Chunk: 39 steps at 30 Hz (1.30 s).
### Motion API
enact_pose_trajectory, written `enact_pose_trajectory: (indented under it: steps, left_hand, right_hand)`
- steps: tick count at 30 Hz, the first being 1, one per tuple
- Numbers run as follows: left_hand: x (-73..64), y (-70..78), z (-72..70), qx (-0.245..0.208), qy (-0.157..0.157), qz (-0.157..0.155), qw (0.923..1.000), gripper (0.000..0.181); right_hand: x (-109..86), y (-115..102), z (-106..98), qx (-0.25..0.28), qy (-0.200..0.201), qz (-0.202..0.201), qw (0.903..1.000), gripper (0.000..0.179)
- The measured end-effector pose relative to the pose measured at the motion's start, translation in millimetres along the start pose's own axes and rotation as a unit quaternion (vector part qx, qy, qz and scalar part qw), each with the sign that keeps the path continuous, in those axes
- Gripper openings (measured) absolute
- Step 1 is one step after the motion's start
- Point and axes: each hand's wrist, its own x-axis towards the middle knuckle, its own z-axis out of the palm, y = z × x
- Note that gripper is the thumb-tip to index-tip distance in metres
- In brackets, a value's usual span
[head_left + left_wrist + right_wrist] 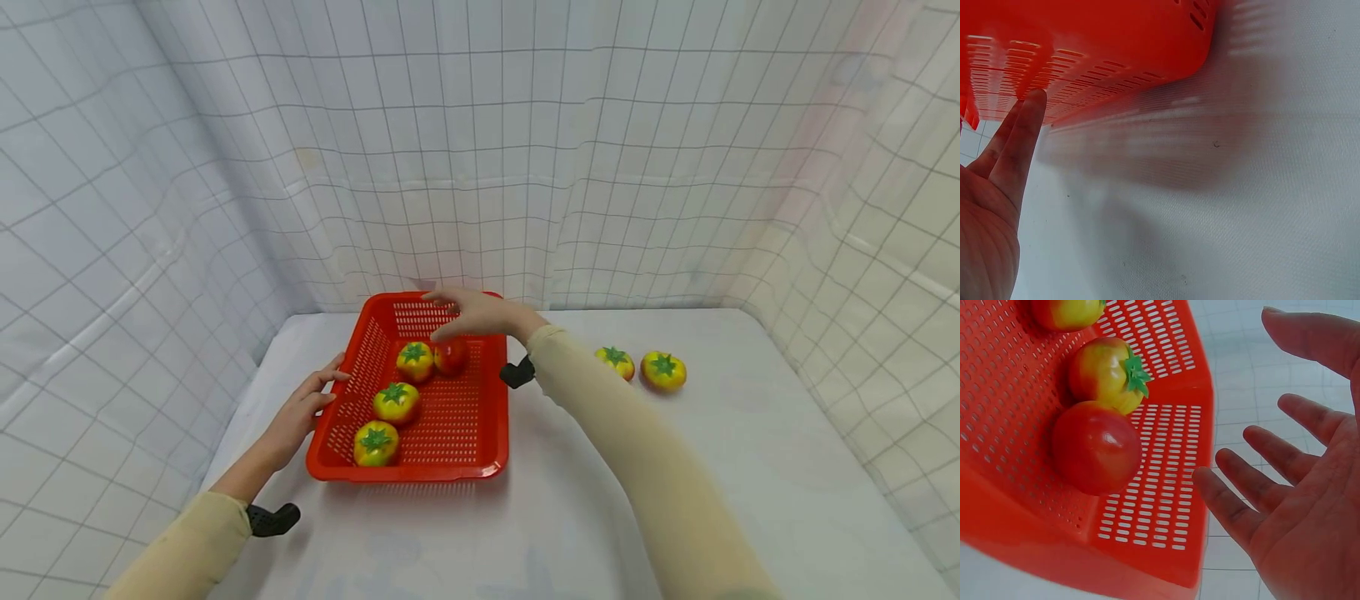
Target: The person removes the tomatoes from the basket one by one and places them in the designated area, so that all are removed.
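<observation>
A red perforated plastic basket [408, 473] stands left of the table's middle with several toy tomatoes in it. Three show green leaf tops: one tomato [376, 444] in the near left corner, another tomato [397, 404] behind it, and a third tomato [415, 363] farther back. Beside the third lies a redder tomato [453, 358], its leaf top out of sight. My left hand [300, 408] touches the basket's left side, its fingers extended against the outer wall in the left wrist view. Over the basket's back part, my right hand [1310, 506] holds nothing, fingers spread apart from the redder tomato.
Two more yellow-red tomatoes lie on the white table [750, 450] to the right: a tomato [615, 362] partly behind the right sleeve, and a tomato [663, 372] beside it. Grid-patterned white curtains [480, 167] hang around the back and sides.
</observation>
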Motion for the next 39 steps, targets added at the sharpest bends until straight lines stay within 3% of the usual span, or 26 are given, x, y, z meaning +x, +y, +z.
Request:
enact_pose_trajectory:
  steps: [8, 19, 32, 39]
  left_hand:
    - [-0.8, 1.9, 0.2, -0.002, -0.001, 0.001, 1.0000, 0.036]
    - [-1.3, 3.3, 0.4, -0.004, 0.000, 0.000, 1.0000, 0.038]
    - [-2.1, 2.4, 2.3, -0.011, 0.003, -0.006, 0.9999, 0.038]
    - [-1.9, 1.2, 1.0, -0.010, 0.002, -0.001, 0.9999, 0.038]
  right_hand:
    - [14.5, 4, 11, 0.009, -0.003, 0.016, 0.9998, 0.072]
    - [30.4, 5, 23, -0.044, 0.019, 0.065, 0.9967, 0.064]
    - [44.7, 4, 39, -0.124, 0.052, 0.153, 0.9790, 0.057]
    - [47.3, 2, 46, -0.181, 0.048, 0.178, 0.9661, 0.021]
